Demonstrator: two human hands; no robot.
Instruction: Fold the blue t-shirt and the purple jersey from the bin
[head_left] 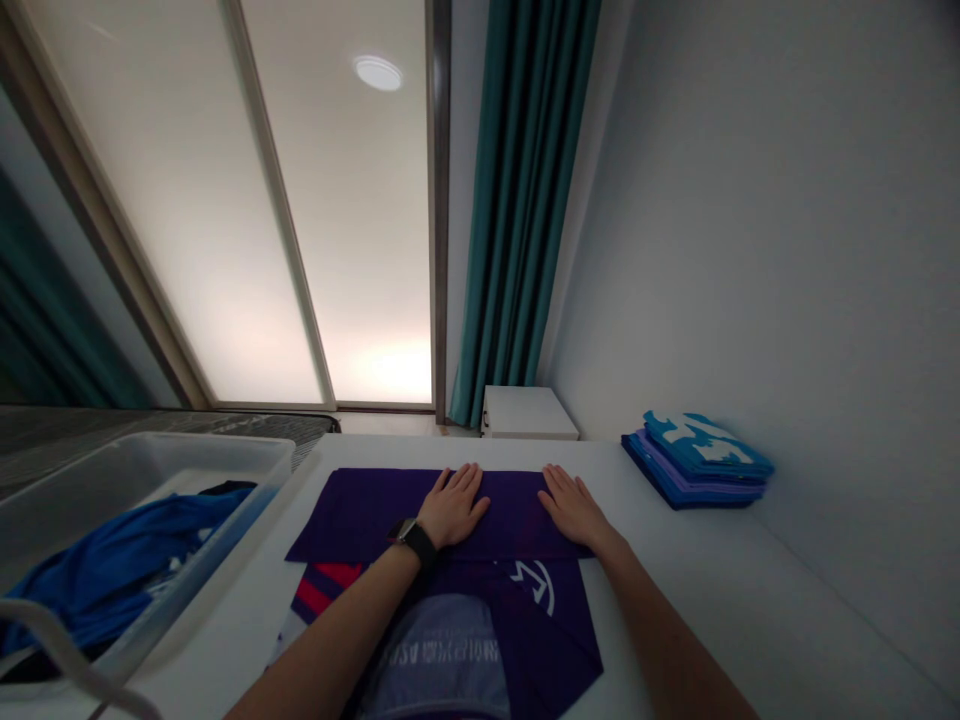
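Observation:
A dark purple shirt (360, 515) lies on the white table, its far part folded over toward me in a wide band. Below that band show red stripes, a white emblem and a greyish inside panel with faint lettering. My left hand (451, 505), with a black watch on the wrist, rests flat on the folded band near its middle, fingers stretched forward. Toward the band's right end lies my right hand (574, 510), also flat with fingers extended. Neither hand grips the cloth.
A clear plastic bin (289, 462) with crumpled blue and black clothes stands at the left. On the right of the table (720, 580) sits a stack of folded clothes (697, 465) by the wall. Beyond the far edge are a white cabinet (529, 412) and a teal curtain (517, 220).

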